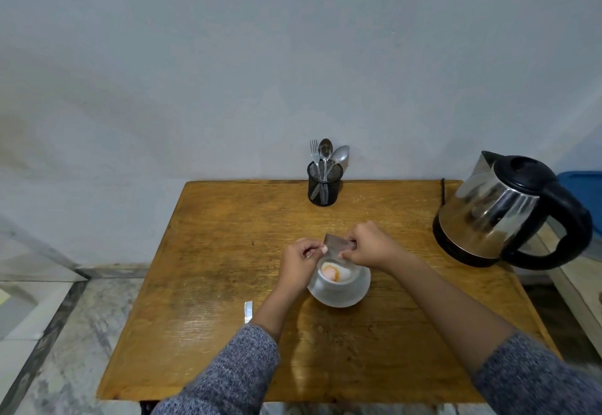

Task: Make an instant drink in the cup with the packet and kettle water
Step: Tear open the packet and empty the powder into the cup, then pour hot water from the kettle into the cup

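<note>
A white cup [351, 281] stands on a white saucer [360, 297] near the middle of the wooden table [211, 251]. Pale and orange powder lies inside the cup. Both hands hold a small silvery packet [337, 245] tilted just above the cup's rim. My left hand [298, 261] pinches its left corner, and my right hand [368, 245] grips its right side. The steel kettle [498, 212] with black handle and lid stands at the table's right edge, apart from both hands.
A black mesh holder [324, 185] with a fork and spoons stands at the table's back edge against the wall. A torn silver strip [248, 312] lies on the table left of my left forearm. A blue object [583, 186] sits behind the kettle.
</note>
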Demonstrator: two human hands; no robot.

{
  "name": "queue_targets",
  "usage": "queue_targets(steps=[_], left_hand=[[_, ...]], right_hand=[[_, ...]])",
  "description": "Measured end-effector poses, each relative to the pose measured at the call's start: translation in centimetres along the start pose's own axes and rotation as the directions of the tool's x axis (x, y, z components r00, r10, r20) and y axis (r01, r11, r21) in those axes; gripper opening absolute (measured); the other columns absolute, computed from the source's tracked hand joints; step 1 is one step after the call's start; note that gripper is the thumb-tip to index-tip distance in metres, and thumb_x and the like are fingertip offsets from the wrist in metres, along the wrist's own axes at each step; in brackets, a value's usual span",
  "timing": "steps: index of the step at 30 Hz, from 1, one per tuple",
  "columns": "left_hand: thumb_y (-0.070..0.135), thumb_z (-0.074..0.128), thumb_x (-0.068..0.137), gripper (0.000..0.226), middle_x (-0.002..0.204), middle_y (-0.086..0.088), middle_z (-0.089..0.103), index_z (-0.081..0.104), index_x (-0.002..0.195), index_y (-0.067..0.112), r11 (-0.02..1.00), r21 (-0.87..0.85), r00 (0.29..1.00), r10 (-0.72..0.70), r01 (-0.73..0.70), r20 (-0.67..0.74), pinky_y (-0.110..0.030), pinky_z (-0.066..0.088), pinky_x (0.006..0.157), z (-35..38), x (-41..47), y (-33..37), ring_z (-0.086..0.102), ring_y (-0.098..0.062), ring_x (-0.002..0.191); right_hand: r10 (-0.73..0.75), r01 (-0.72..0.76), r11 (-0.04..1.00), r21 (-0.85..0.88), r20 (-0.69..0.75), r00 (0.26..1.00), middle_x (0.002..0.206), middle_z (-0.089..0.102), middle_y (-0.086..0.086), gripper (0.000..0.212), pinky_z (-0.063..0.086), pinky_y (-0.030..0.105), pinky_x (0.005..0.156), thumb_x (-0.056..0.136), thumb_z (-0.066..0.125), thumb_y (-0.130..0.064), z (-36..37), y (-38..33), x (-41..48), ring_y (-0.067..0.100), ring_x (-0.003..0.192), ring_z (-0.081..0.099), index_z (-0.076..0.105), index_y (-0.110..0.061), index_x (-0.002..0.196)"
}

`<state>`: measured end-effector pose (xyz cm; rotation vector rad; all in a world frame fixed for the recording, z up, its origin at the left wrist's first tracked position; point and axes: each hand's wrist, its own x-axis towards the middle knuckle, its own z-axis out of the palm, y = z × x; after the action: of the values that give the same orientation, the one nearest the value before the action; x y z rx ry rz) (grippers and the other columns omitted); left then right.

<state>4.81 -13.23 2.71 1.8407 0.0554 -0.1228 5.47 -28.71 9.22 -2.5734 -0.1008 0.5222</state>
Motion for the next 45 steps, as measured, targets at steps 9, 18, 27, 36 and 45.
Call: queue_targets(steps=[9, 18, 27, 36, 45], left_hand=[[0.007, 0.062, 0.083, 0.009, 0.077, -0.002, 0.066, 0.069, 0.088, 0.006, 0.987, -0.152, 0.986, -0.066, 0.043, -0.150, -0.005, 0.044, 0.058, -4.3, -1.9, -1.0, 0.058, 0.000, 0.066], [0.002, 0.064, 0.079, 0.012, 0.058, 0.003, 0.052, 0.061, 0.076, 0.013, 0.958, -0.123, 0.912, -0.285, 0.260, -0.296, -0.021, 0.042, 0.057, -8.7, -6.2, -6.2, 0.050, -0.005, 0.055], [-0.001, 0.051, 0.080, 0.028, 0.062, 0.003, 0.055, 0.053, 0.063, 0.022, 0.920, 0.162, 0.899, -0.293, 0.358, -0.326, -0.009, 0.038, 0.051, -8.5, -9.0, -8.4, 0.050, -0.012, 0.061], [0.002, 0.054, 0.076, 0.012, 0.084, -0.009, 0.057, 0.055, 0.081, 0.012, 0.900, 0.286, 0.920, -0.239, 0.330, -0.309, -0.025, 0.041, 0.058, -7.7, -9.2, -8.5, 0.053, -0.022, 0.072], [0.001, 0.047, 0.082, 0.027, 0.107, -0.016, 0.053, 0.055, 0.107, 0.006, 0.862, 0.501, 0.987, 0.004, 0.079, -0.162, -0.033, 0.039, 0.088, -5.9, -6.9, -6.2, 0.049, -0.028, 0.102]], right_hand=[[0.056, 0.014, 0.918, 0.397, -0.166, 0.985, 0.059, 0.059, -0.001, 0.020, 0.051, 0.027, 0.063, 0.078, 0.073, -0.006, 2.9, -3.4, 1.3, 0.011, 0.058, 0.056, 0.059, -0.020, 0.073], [0.017, -0.011, 0.946, 0.323, -0.019, 1.000, 0.060, 0.054, -0.007, 0.016, 0.041, 0.025, 0.062, 0.077, 0.071, -0.009, 11.5, -6.7, 2.5, 0.015, 0.071, 0.057, 0.062, -0.010, 0.090], [-0.141, 0.145, 0.976, 0.162, -0.033, 0.989, 0.078, 0.064, 0.013, 0.022, 0.051, 0.044, 0.064, 0.069, 0.061, -0.004, 17.4, -5.6, 1.9, 0.030, 0.072, 0.061, 0.053, -0.006, 0.089], [-0.229, 0.229, 0.973, -0.004, 0.025, 0.973, 0.125, 0.055, 0.009, 0.036, 0.045, 0.036, 0.091, 0.084, 0.058, -0.019, 18.0, -5.0, 1.2, 0.028, 0.110, 0.055, 0.054, -0.010, 0.118], [-0.274, 0.293, 0.886, 0.359, -0.104, 0.956, 0.086, 0.067, 0.018, 0.027, 0.049, 0.032, 0.071, 0.083, 0.057, -0.002, 10.5, -4.6, -0.7, 0.026, 0.072, 0.060, 0.060, -0.002, 0.110]])
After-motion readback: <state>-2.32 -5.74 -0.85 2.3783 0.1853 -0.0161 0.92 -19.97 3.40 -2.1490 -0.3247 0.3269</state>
